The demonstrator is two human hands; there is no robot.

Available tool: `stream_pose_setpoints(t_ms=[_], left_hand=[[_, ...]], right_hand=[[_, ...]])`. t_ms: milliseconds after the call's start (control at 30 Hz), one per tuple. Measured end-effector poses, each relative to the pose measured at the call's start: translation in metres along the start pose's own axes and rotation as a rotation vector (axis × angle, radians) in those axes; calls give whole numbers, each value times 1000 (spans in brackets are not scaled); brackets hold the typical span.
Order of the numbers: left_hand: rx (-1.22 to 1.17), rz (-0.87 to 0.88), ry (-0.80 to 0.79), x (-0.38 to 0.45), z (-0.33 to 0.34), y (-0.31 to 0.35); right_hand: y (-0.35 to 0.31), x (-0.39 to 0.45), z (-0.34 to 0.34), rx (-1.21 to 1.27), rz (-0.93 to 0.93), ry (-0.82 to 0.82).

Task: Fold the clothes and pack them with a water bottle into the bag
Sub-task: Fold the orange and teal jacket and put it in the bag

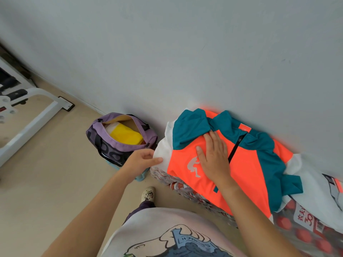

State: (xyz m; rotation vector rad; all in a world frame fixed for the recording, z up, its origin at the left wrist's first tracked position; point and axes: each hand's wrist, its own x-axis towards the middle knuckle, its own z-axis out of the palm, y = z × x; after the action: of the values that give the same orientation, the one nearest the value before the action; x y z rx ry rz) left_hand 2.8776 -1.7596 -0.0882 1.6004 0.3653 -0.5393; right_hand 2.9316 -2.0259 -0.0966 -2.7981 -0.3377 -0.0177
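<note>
Against the pale wall, an orange, teal and white jacket (241, 164) lies spread front-up on stacked shrink-wrapped packs of bottled water (300, 227), which serve here as the worktop. The right hand (213, 156) rests flat on the jacket's orange chest, fingers straight and together, pointing toward the teal shoulder panel, just beside the dark zip; its grip is released, pressing the cloth and not grasping it. A pale printed figure on the chest shows just left of this hand. The left hand (143, 160) is at the jacket's left edge, where thumb and fingers pinch the white sleeve fabric (161, 151); this grip is closed on the cloth. So the garment sits under the right palm and runs out leftward into the left hand's pinch.

On the beige floor, just left of the packs and near the left hand, stands a purple bag (118, 138), unzipped, with a yellow folded item (128, 136) and something white visible inside. A white metal frame (33, 119) stands farther left. A patterned shoe (148, 194) shows below the packs.
</note>
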Motion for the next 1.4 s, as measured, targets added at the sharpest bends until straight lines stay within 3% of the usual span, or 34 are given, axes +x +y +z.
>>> stream_pose_setpoints(t_ms=[133,333,533,667,800,933,1033,1233,1333,1400], left_hand=[[-262,173,106,-8,-1,5],[168,136,-8,-9,2,17],[279,301,45,-18,-9,20],[360,130,93,-8,-5,3],[281,-37,138,2,13,-16],[174,-167,188,8,28,-20],[211,-208,196,12,37,-11],[150,116,393,12,0,21],[444,207,379,15,7,28],[681,360,520,17,25,32]], right_hand=[[0,0,1,2,1,2],[1,1,0,25,2,4],[3,3,-7,185,9,34],[1,-2,-18,277,28,160],[19,-36,-26,74,143,359],[34,-77,-25,-38,477,303],[40,-89,-19,-32,531,175],[72,-84,-25,-37,439,97],[80,-74,-27,-71,407,65],[80,-71,-29,-70,395,54]])
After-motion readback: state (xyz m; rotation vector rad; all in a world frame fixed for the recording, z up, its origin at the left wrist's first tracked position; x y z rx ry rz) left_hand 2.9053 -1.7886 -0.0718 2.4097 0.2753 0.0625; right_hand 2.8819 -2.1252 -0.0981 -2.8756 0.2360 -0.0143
